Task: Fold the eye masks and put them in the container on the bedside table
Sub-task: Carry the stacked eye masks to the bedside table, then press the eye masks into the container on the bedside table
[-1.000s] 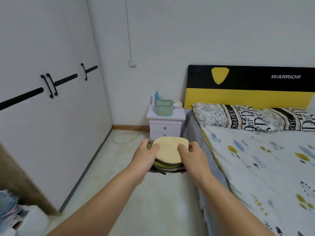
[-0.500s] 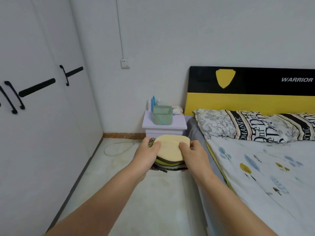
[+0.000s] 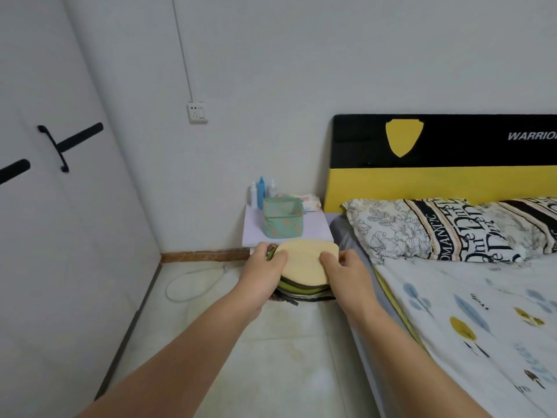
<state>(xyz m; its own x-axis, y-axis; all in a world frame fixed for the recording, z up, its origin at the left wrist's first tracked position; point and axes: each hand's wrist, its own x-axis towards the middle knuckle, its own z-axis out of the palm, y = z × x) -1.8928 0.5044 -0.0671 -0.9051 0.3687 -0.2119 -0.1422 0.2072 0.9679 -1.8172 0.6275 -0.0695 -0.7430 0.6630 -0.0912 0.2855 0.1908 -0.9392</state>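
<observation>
Along the right side runs a bed [image 3: 482, 312] with a leaf-print sheet, patterned pillows [image 3: 437, 230] and a black and yellow headboard [image 3: 437, 164]. Beside it, against the far wall, stands a small white bedside counter [image 3: 313, 229]. On it sits an open green fabric container [image 3: 281, 220], with bottles [image 3: 261, 193] behind it. Nearer the camera, above the floor, a stack of folded eye masks [image 3: 304, 270], cream on top, is held from both sides: left hand [image 3: 260, 274] and right hand [image 3: 346, 274] each have their grip closed around its edges.
</observation>
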